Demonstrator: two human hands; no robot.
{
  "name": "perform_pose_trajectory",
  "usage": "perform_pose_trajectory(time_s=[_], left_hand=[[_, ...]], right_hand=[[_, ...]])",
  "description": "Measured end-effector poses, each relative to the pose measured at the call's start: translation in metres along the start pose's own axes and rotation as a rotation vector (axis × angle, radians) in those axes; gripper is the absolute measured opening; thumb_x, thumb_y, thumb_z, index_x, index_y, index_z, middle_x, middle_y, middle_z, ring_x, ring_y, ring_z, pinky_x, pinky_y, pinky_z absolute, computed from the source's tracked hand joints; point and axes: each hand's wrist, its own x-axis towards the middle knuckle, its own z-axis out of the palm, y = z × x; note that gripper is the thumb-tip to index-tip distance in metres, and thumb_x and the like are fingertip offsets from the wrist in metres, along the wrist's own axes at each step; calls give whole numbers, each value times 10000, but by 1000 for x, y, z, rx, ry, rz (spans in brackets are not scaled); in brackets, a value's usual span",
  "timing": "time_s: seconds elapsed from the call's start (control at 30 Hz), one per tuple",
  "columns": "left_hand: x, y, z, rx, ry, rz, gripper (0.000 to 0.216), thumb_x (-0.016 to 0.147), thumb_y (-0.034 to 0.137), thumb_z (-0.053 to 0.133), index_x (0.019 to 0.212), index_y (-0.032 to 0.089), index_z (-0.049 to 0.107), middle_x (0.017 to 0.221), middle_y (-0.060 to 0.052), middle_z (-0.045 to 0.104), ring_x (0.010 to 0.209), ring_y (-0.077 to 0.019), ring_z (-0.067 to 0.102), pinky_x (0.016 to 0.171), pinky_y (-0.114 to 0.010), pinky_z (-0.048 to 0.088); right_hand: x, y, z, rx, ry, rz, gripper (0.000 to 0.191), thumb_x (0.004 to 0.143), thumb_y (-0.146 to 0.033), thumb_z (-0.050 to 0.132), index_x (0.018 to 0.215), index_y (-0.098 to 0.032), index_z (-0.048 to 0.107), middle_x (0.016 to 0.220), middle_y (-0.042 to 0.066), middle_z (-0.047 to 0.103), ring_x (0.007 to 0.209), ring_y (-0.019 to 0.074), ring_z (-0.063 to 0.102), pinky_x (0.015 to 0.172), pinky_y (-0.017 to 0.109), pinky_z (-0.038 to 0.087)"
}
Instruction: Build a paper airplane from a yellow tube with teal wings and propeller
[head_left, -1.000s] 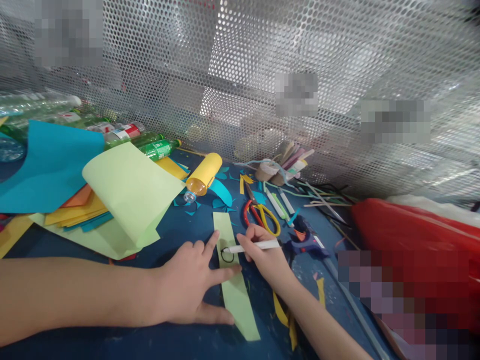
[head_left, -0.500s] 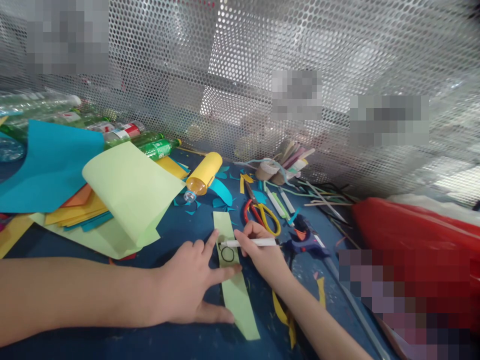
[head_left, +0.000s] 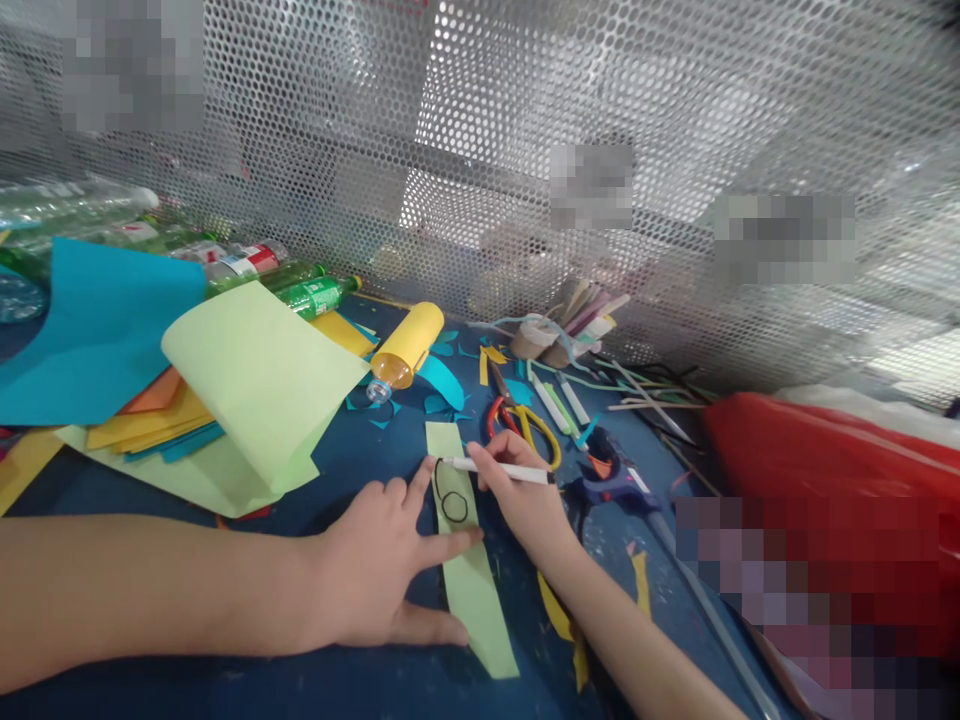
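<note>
A long light green paper strip (head_left: 480,610) lies on the blue table. My left hand (head_left: 382,565) presses it down from the left, fingers spread, with fingertips on the strip. Pinched in my right hand (head_left: 517,490) is a white marker (head_left: 517,471), its tip touching the strip near the upper left. Drawn on the paper are a black circle and, left of it, a curved black line that runs up to the tip. Just beyond my right hand lie scissors (head_left: 555,445) with red and yellow handles.
A blue glue gun (head_left: 611,488) lies to the right, near more markers (head_left: 551,408). A yellow-wrapped bottle (head_left: 409,345) rests farther back among blue scraps. At left are coloured paper sheets (head_left: 255,380) and plastic bottles (head_left: 315,297). A perforated metal panel (head_left: 322,130) rises behind.
My right hand has moved the marker up along the strip, and the black line left of the circle has grown longer. My left hand stays in place.
</note>
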Motion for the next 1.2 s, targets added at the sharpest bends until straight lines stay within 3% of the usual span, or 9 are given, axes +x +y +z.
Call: perform_pose_trajectory(time_s=[0.13,0.33,0.57,0.87,1.2], left_hand=[[0,0,-2,7,-17,-9,752,761,797,205,1410,422,267,1512,-168,169,968,-341,546,726,-422,388],[1,0,-2,-6,-21,-4,744,764,791,228,1407,421,276,1515,-167,166,966,-340,542,723,-421,389],[1,0,-2,-1,-21,1,726,768,792,203,1398,441,281,1512,-152,189,1035,-367,517,725,-433,403],[1,-1,1,-3,-12,3,734,764,795,186,1401,440,272,1502,-191,185,1039,-393,516,727,-440,391],[1,1,2,43,2,-9,727,764,795,218,1400,448,267,1516,-139,187,965,-325,543,724,-425,395]], right_hand=[[2,-1,-3,57,70,17,336,784,-464,600,612,-228,433,482,-54,478,455,113,418,477,238,347],[6,-2,-2,53,-48,23,288,761,-376,612,592,-227,433,451,-62,479,443,108,423,480,234,348],[7,-2,-1,42,-63,18,267,770,-335,592,588,-226,431,445,-60,484,435,104,409,479,236,327],[8,-1,0,-17,-52,-3,281,779,-365,592,602,-225,424,464,-59,475,460,113,428,491,238,337],[10,7,3,-79,-23,-69,260,801,-426,591,696,-219,476,577,-45,490,534,125,452,515,240,360]])
